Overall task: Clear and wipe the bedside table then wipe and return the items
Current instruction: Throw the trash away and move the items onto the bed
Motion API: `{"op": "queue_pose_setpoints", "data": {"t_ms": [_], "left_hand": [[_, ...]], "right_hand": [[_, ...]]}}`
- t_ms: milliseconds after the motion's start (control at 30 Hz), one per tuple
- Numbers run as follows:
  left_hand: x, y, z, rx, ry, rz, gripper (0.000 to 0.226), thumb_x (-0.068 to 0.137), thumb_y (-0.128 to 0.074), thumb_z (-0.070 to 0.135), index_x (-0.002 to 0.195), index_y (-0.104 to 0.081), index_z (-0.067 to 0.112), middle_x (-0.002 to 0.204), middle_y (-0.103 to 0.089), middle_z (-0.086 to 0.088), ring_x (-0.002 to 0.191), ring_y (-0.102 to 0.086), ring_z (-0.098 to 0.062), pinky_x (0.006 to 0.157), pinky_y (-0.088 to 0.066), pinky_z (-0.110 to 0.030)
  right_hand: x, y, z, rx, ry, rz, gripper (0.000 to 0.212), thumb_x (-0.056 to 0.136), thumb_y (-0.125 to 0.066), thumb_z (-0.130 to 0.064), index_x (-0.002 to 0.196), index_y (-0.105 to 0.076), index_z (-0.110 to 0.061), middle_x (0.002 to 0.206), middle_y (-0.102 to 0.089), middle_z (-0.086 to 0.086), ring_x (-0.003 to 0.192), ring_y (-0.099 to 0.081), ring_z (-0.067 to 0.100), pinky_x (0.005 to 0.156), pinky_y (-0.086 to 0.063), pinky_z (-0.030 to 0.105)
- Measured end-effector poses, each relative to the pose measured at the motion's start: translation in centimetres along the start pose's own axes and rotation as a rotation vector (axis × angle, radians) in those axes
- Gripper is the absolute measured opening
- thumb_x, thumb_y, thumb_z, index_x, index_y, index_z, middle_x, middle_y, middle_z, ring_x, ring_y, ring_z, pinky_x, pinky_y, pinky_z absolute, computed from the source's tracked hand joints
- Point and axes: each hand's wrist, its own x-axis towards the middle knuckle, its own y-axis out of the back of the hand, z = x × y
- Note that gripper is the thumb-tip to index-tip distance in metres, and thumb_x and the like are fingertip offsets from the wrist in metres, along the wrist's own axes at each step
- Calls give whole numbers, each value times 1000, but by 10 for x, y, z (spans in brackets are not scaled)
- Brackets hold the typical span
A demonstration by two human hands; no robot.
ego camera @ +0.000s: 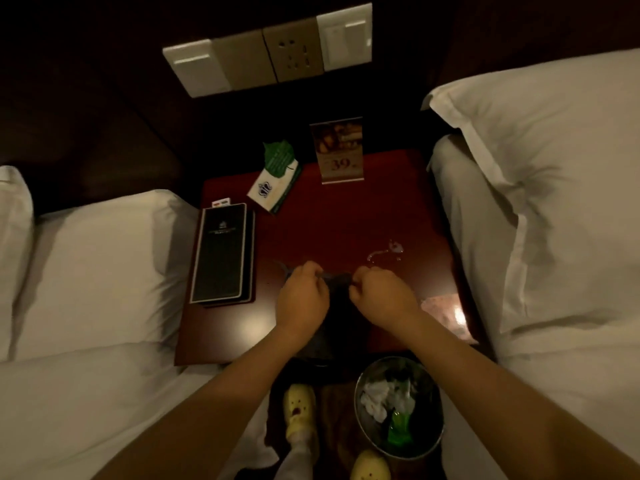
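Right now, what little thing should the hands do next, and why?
Probably lift the black folder off the bedside table onto a bed. Both hands, left hand and right hand, grip a dark cloth, but the folder, tent card and green-and-white packet sit on the tabletop, so it isn't cleared yet.

A desk (pixel 346 220) sits between two beds, one at 9 o'clock (pixel 86 289) and one at 3 o'clock (pixel 554 237). On the desk, a folder (pixel 223 254) lies at 9 o'clock, a tissue box (pixel 275 185) at 11, a standing card (pixel 341 150) at 12. Both hands, left (pixel 303 299) and right (pixel 381 296), grip a cloth (pixel 334 282) at 6 o'clock. A bin (pixel 398 407) stands on the floor before the desk. Wall switches (pixel 270 50) lie behind.
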Motion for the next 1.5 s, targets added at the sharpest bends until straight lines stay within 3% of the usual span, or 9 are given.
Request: {"op": "queue_pose_setpoints", "data": {"t_ms": [100,300,500,700,867,1133,1300,1400,1500], "left_hand": [[3,-10,-28,7,-6,4,35,93,-41,9,127,-50,10,124,-58,-12,112,-52,-26,84,-44,-31],[-4,-40,-74,113,8,-111,47,94,-41,17,141,-36,15,150,-36,-8,140,-30,-21,116,-24,-31],[13,-23,-93,44,-34,-35,46,90,-46,12,136,-42,13,145,-41,-7,135,-35,-19,114,-29,-32],[53,19,-116,123,49,134,50,85,-53,13,134,-44,13,142,-41,-10,133,-35,-26,108,-28,-40],[92,48,-155,220,226,109,64,89,-52,32,145,-25,16,153,-24,-14,141,-21,-29,111,-19,-45],[127,68,-201,-40,450,105,79,87,-53,49,146,-20,9,150,-29,-16,137,-26,-31,109,-25,-45],[132,75,-223,-239,566,106,64,87,-55,45,133,-39,3,137,-46,-17,128,-38,-32,104,-36,-45],[128,89,-243,-493,603,151,50,87,-58,36,122,-44,4,121,-57,-17,109,-56,-29,89,-50,-44],[118,106,-268,-599,654,209,46,87,-59,33,120,-45,4,119,-59,-16,105,-60,-28,88,-52,-43]], "right_hand": [[10,-33,-12,-90,43,42,37,94,-42,-26,127,-43,-10,129,-48,13,118,-41,28,94,-41,39],[15,-107,-23,-211,57,66,56,95,-38,-25,145,-18,-12,156,-13,15,143,-14,27,117,-14,44],[36,-111,-41,-176,35,223,46,80,-66,-18,122,-55,-1,129,-55,25,118,-54,40,99,-44,52],[85,-101,-75,-210,58,205,47,90,-51,-28,131,-45,-4,137,-46,22,127,-43,37,107,-34,50],[128,-106,-112,-237,80,125,51,94,-38,-40,136,-35,-10,142,-38,15,128,-35,31,106,-30,43],[183,-120,-173,89,-64,47,49,94,-44,-39,127,-39,-3,136,-38,17,120,-36,32,100,-34,38],[204,-128,-202,270,-194,52,44,89,-55,-32,117,-44,1,133,-34,21,119,-37,37,95,-39,42],[212,-141,-226,295,-202,43,41,89,-56,-31,112,-45,1,126,-40,23,116,-42,39,94,-42,45],[215,-157,-258,250,-165,45,38,89,-54,-31,109,-46,0,121,-47,23,114,-41,37,91,-39,43]]}}
